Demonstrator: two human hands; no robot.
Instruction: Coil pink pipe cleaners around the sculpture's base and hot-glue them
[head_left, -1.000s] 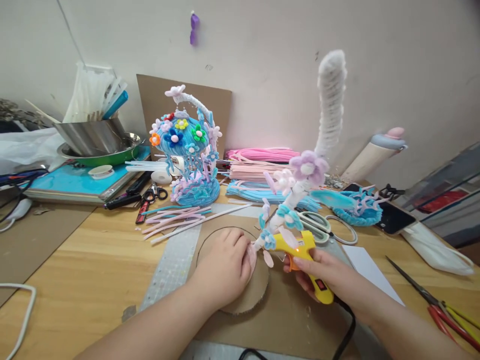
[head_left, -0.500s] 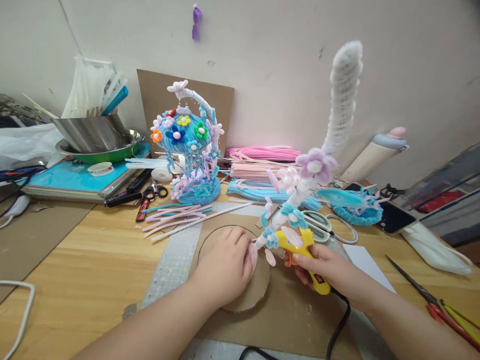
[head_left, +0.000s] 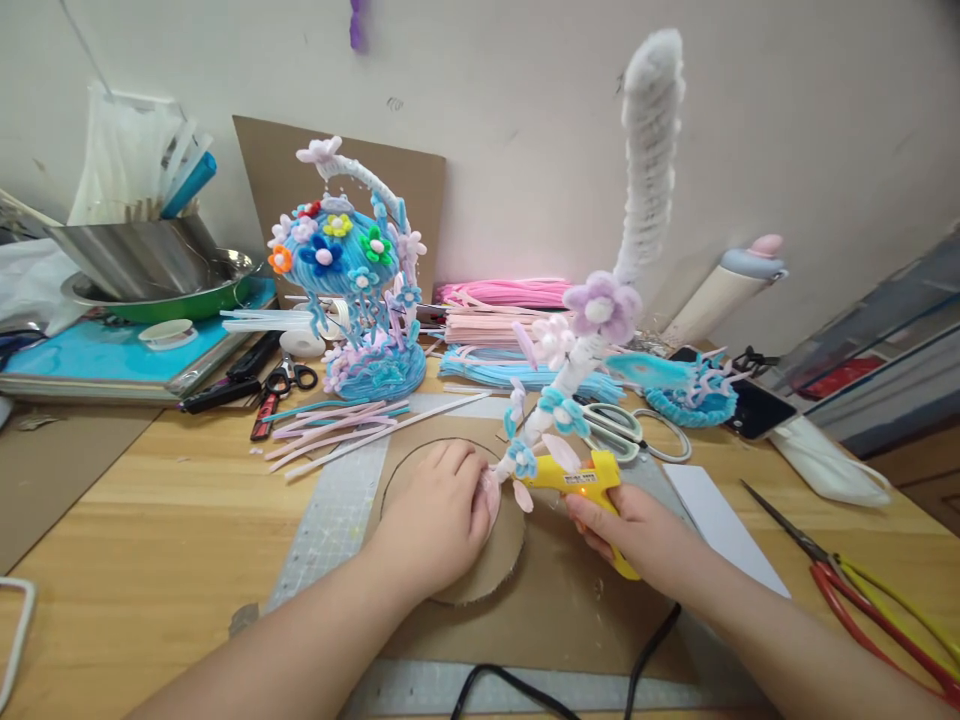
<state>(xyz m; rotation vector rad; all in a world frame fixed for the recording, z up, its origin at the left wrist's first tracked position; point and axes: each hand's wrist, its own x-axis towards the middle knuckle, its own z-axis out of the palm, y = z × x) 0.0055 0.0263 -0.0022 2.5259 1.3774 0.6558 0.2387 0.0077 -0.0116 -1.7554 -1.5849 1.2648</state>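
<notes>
My left hand (head_left: 439, 515) presses on a round cardboard disc (head_left: 499, 570), its fingers closed around the pale pink base (head_left: 489, 497) of a white fuzzy stem (head_left: 574, 370). The stem leans up to the right, with a purple flower (head_left: 601, 307) and blue flowers (head_left: 564, 411) on it, and ends in a thick white tip. In my right hand (head_left: 630, 520) is a yellow glue gun (head_left: 589, 480), its nozzle end near the lower stem behind a blue flower and pink petals. The nozzle's tip is hidden.
A blue jellyfish-shaped craft (head_left: 345, 250) stands behind, left of pipe-cleaner bundles (head_left: 502, 325). Red-and-yellow scissors (head_left: 847, 570) lie at right, green-handled scissors (head_left: 615, 430) behind the gun. A black cord (head_left: 517, 680) crosses the front. Metal bowls (head_left: 150, 260) sit back left.
The view has shifted, so most things appear further left and higher. The glue gun has turned, showing its labelled side, and sits closer to level. My left hand keeps its hold at the stem's base.
</notes>
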